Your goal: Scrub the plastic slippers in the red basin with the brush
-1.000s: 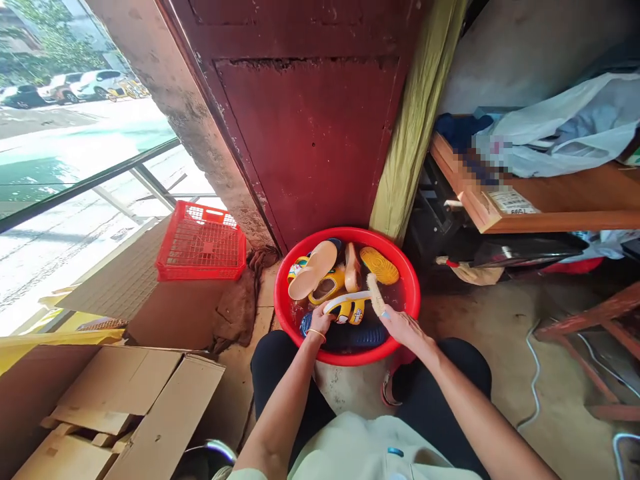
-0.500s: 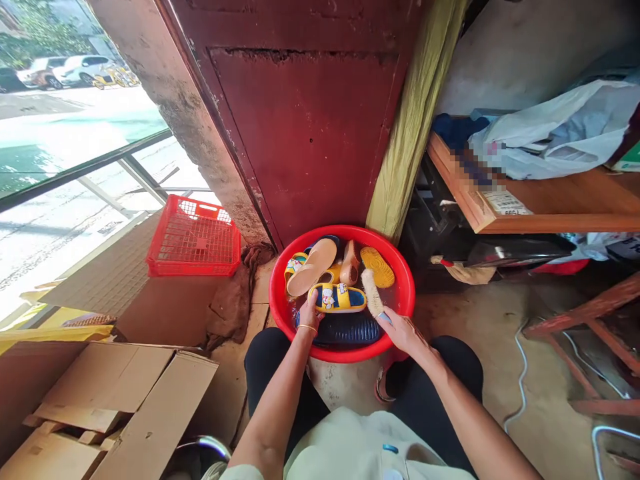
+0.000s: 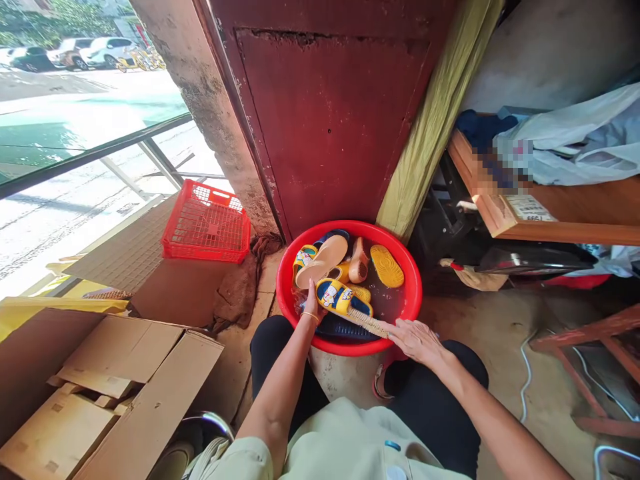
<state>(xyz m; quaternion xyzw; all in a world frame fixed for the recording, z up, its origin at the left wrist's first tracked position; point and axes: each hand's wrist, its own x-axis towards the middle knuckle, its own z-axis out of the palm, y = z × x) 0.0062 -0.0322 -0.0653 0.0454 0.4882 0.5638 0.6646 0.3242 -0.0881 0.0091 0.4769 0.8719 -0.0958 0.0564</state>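
Note:
My left hand (image 3: 312,301) grips a yellow and navy slipper (image 3: 343,296) with cartoon figures on its strap, holding it tilted over a red basin (image 3: 418,287). Closed round a scrubbing brush (image 3: 369,323), my right hand (image 3: 413,339) keeps the bristles against the slipper's near side. Dark water fills the basin. In it lie a tan sandal (image 3: 325,259), a brown heeled shoe (image 3: 359,261), a yellow slipper sole up (image 3: 387,267), and a dark ribbed sole (image 3: 345,329) below the held slipper. Another cartoon slipper (image 3: 305,256) sits at the left, partly covered.
A red plastic crate (image 3: 207,223) rests on cardboard at the left, beside a brown cloth (image 3: 240,293). Nearer stands a cardboard box (image 3: 125,393). Behind the basin is a dark red door (image 3: 330,133); a wooden table (image 3: 565,217) and stool (image 3: 585,347) are at the right.
The brush has swung from upright beside the slipper's right end to lying along its near edge. The slipper has tilted, its right end lower. The camera view has shifted slightly.

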